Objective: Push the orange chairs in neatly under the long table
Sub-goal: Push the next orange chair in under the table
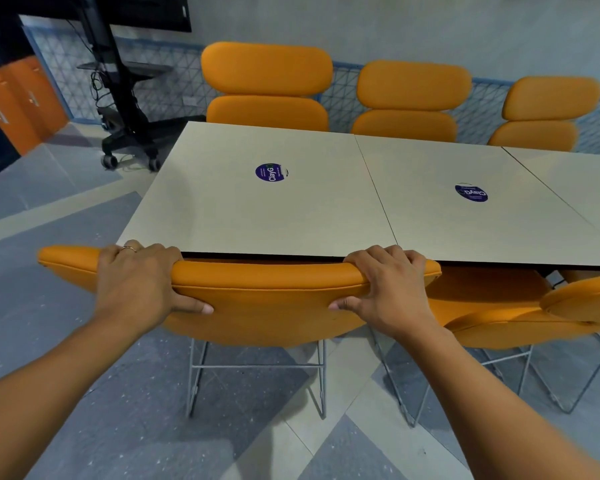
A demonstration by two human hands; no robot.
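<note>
Orange chair (271, 282) closest to me is basically in. Its back is right at the edge of the long table (309, 216), and the seat looks tucked under. Left hand (139, 275) and right hand (385, 282) both grip the top pad, fingers over, thumbs behind. Next I'd square it up, let go, then do the neighbour chair (499, 306) on the right. Count: three far chairs (267, 69), two near ones, two purple stickers (271, 172).

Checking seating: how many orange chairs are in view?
5. Beyond the long table: far left chair, far middle chair, far right chair. Near side: gripped chair, held by left hand and right hand, and neighbouring chair. More may be hidden rightward.
</note>
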